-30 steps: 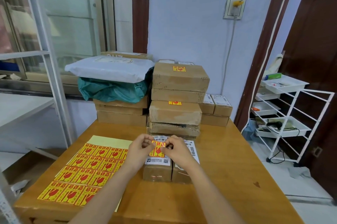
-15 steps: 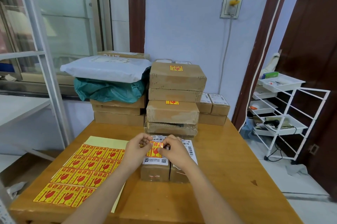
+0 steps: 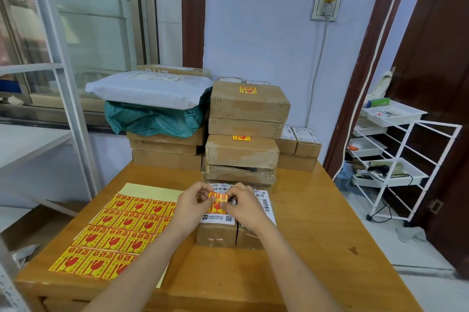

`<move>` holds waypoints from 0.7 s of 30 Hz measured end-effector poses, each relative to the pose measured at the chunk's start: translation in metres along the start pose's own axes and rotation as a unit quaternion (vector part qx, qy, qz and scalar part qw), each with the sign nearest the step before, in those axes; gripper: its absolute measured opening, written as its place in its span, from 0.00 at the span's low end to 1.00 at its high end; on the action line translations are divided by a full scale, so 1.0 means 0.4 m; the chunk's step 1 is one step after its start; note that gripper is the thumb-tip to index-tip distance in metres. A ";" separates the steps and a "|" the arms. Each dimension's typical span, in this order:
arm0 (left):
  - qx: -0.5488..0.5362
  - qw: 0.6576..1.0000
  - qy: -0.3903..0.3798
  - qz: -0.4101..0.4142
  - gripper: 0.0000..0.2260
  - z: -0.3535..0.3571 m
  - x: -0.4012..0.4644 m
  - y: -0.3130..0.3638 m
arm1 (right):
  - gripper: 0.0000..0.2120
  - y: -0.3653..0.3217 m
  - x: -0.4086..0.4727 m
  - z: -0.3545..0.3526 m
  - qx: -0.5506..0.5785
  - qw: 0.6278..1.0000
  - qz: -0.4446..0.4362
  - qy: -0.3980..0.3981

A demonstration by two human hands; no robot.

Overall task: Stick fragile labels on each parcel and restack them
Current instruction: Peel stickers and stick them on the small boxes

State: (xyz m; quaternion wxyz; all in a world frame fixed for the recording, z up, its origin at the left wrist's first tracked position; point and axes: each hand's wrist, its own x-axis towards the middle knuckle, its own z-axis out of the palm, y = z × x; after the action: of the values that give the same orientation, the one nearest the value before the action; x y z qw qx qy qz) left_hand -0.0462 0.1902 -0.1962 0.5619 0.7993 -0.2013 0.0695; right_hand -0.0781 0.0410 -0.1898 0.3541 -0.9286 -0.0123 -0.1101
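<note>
- Head view: a yellow-and-red fragile label point(image 3: 217, 201) is pinched between the left hand point(image 3: 190, 206) and the right hand point(image 3: 242, 206), fingers of both curled onto its upper edge.
- Versus the earlier frames, the label is held lower and closer against the white shipping label point(image 3: 220, 219) of the small parcel point(image 3: 217, 231) directly under the hands; the hands are drawn slightly tighter together.
- Full contact with the parcel top cannot be told; the label's lower part is hidden behind the fingers.
- Judged meaning: placement step is nearly done, pressing flat is likely next, restacking not yet started for this parcel.
- A second small parcel point(image 3: 250, 236) is touching the first, under the right wrist, no fragile label seen on it.
- Label sheet point(image 3: 114, 231) lies left of the left forearm, many stickers left.
- Labelled stacked boxes point(image 3: 247, 118) stand just beyond the fingertips on the wooden table point(image 3: 317, 248).
</note>
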 end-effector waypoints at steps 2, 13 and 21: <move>0.004 1.000 -0.004 -0.001 0.07 0.001 0.001 -0.004 | 0.06 0.000 -0.001 0.002 -0.004 1.000 -0.002 0.003; 0.030 0.999 -0.028 0.031 0.14 0.003 -0.006 -0.032 | 0.12 0.005 -0.004 0.010 -0.041 0.999 -0.009 0.009; 0.032 0.999 0.008 0.035 0.20 0.018 -0.017 -0.050 | 0.15 0.008 -0.002 0.011 -0.054 0.998 -0.003 0.015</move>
State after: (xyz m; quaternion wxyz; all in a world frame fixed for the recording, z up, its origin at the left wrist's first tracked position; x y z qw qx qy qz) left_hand -0.0454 0.1908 -0.2185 0.5351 0.8087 -0.2220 0.1019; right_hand -0.0779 0.0417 -0.1952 0.3029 -0.9447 -0.0040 -0.1260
